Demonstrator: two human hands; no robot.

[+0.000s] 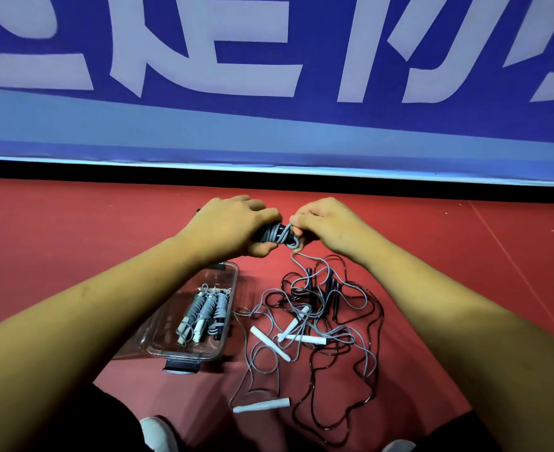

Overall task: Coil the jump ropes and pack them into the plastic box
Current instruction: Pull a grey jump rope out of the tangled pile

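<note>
Grey cord (274, 234) coiled round black handles (280, 237)

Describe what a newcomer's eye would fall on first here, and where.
Two hands meet at centre: the left hand grips a half-wound rope bundle while the right hand pinches its grey cord. Below them, a loose tangle of ropes sprawls on the red floor, right of a clear plastic box holding three coiled ropes.
</note>
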